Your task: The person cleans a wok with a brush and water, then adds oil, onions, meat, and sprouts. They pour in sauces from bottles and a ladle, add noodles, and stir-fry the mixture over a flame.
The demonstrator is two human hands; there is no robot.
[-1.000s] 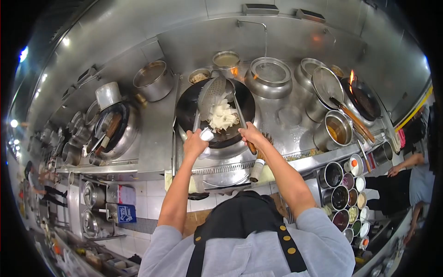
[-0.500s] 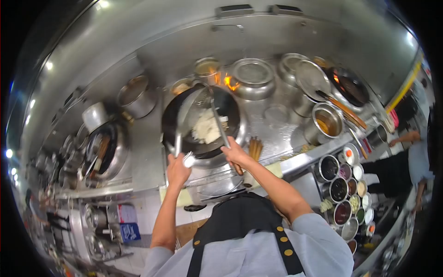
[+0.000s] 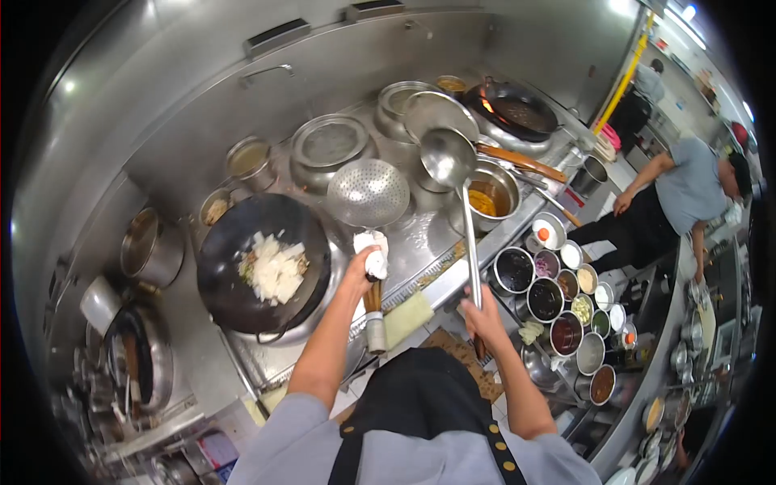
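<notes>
My left hand (image 3: 358, 273) is closed around a folded white cloth (image 3: 370, 252) and, it seems, the handle of a perforated skimmer (image 3: 368, 192). The skimmer's round bowl is over the steel stove top, right of the wok, with no food visible on it. In my right hand (image 3: 483, 314) is a long-handled metal ladle (image 3: 447, 158); its bowl is up near a steel pot of orange-brown liquid (image 3: 489, 194). Left of my hands, a black wok (image 3: 218, 259) sits on the burner with white sliced food (image 3: 277, 271) and some greenish bits inside.
Lidded pots (image 3: 329, 145) stand behind the skimmer. Another wok (image 3: 517, 113) with flame at its rim is at the back right. Several sauce and ingredient containers (image 3: 566, 335) crowd the right side. A co-worker (image 3: 683, 186) stands beyond them. A bamboo brush (image 3: 374, 323) is below my left hand.
Both utensils have left the wok and moved right: the skimmer to beside it, the ladle towards the pots. The white food stays in the wok. My view has turned right.
</notes>
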